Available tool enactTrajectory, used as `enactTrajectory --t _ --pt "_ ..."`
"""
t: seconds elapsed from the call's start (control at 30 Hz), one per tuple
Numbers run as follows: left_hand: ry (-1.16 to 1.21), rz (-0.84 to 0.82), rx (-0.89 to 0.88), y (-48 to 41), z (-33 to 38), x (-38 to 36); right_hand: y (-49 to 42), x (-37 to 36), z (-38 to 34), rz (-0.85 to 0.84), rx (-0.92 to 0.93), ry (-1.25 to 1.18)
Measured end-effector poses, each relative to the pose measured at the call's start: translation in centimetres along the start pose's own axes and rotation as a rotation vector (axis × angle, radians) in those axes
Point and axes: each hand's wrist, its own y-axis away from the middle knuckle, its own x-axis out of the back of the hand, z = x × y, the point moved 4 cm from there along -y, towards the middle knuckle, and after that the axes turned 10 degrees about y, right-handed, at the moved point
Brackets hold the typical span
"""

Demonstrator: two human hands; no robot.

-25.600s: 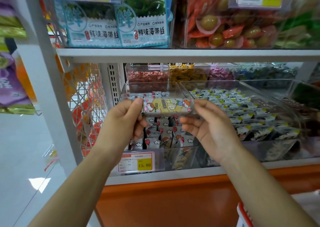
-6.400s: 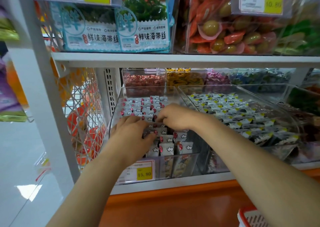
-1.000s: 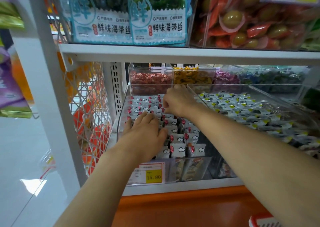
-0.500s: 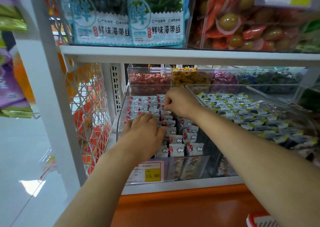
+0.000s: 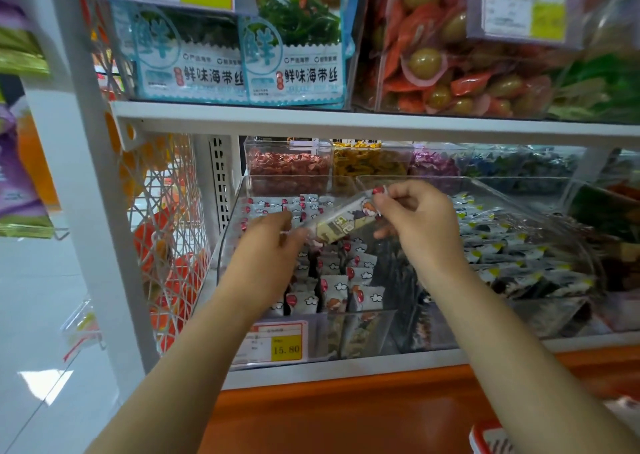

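A long snack packet (image 5: 341,220) with cartoon print is lifted above a clear plastic bin (image 5: 230,232) full of several like packets standing in rows. My right hand (image 5: 415,221) pinches the packet's upper right end. My left hand (image 5: 268,249) holds its lower left end, fingers curled round it. The packet tilts up to the right. The bin stands on the lower white shelf (image 5: 311,370), with a yellow price tag (image 5: 285,348) reading 15.80 on its front.
A second clear bin (image 5: 540,211) of black-and-white packets stands to the right. Small bins of red (image 5: 289,166) and yellow (image 5: 370,163) sweets stand behind. The upper shelf (image 5: 346,121) carries seaweed packs and egg snacks. A wire rack (image 5: 162,232) hangs at left.
Both hands were down among the packets in the bin. They have risen, and now hold one packet between them above the rows.
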Motion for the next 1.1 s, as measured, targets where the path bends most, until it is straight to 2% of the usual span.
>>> enactTrajectory --t 0.13,0.33,0.53,0.73,0.83,0.97,1.1 --pt "0.299 -0.016 0.098 0.5 0.1 -0.2 1.7 0.6 0.9 -0.035 -0.154 -0.326" --pt "0.762 -0.026 0.333 0.8 -0.4 -0.7 2.4 0.5 1.9 -0.13 -0.279 -0.586" --pt "1.067 0.021 0.438 0.7 -0.6 -0.8 2.4 0.6 2.4 -0.198 -0.322 -0.675" --pt "1.082 0.041 0.45 0.8 -0.8 -0.9 2.5 0.6 2.3 -0.201 -0.321 -0.692" --pt "1.035 -0.017 0.407 0.8 -0.2 -0.8 2.5 0.6 2.3 -0.211 -0.292 -0.657" --pt "0.931 -0.097 0.318 0.8 0.7 -0.3 2.5 0.6 2.2 -0.18 -0.19 -0.489" --pt "0.931 -0.218 0.322 1.2 1.4 -0.3 2.3 0.6 2.2 -0.165 -0.131 -0.421"
